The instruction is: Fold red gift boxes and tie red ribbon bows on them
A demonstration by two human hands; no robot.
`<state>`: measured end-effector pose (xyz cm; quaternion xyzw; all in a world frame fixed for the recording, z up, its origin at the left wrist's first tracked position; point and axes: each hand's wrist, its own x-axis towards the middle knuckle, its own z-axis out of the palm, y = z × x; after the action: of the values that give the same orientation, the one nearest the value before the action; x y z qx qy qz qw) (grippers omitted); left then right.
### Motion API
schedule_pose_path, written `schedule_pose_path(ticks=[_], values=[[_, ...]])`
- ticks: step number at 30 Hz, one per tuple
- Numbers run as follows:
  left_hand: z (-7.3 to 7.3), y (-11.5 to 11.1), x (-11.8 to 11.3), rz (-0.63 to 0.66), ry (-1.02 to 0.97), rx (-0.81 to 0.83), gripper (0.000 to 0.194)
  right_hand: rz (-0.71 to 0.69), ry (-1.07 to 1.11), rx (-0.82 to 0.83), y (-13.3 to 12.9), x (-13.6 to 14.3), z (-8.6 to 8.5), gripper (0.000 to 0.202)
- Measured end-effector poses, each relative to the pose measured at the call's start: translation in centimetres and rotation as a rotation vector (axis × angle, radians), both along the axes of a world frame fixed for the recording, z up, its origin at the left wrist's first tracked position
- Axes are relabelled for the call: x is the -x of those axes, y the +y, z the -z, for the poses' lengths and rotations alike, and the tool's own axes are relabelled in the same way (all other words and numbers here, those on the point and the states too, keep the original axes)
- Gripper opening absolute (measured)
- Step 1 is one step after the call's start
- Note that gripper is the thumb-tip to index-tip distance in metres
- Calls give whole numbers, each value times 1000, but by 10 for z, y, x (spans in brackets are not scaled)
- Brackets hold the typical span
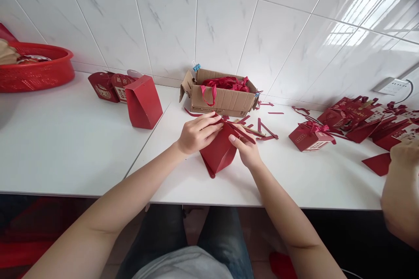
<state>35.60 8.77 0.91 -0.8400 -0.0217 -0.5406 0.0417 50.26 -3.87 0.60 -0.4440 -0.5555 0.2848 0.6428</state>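
Observation:
A red folded-paper gift box [216, 150] stands on the white table between my hands, its top folds drawn together. My left hand [199, 133] is closed on the box's upper left edge, fingers pressed near the top. My right hand [247, 148] grips the right side, thumb on the front panel and the other fingers partly hidden behind. A red strip or flap sticks out at the top right, by my right fingers. Just behind lie several loose red strips [268, 136].
A cardboard carton [222, 101] of red ribbons stands against the tiled wall. Red boxes [144, 102] sit to the left, near a red plastic basket [49, 72]. Right are a ribbon-tied box [310, 137] and several more boxes [347, 115]. Another person's hand [404, 157] is at far right.

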Motion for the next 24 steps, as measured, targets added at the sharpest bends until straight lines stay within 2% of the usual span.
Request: schedule_pose_path(ticks=[6, 9, 24], values=[[-14, 5, 6, -26, 167, -79, 15, -1, -34, -18, 0, 1, -1, 31], [-20, 4, 7, -15, 196, -62, 16, 15, -75, -13, 0, 2, -3, 34], [-20, 6, 3, 0, 178, -100, 21, 44, -109, -22, 2, 6, -2, 35]])
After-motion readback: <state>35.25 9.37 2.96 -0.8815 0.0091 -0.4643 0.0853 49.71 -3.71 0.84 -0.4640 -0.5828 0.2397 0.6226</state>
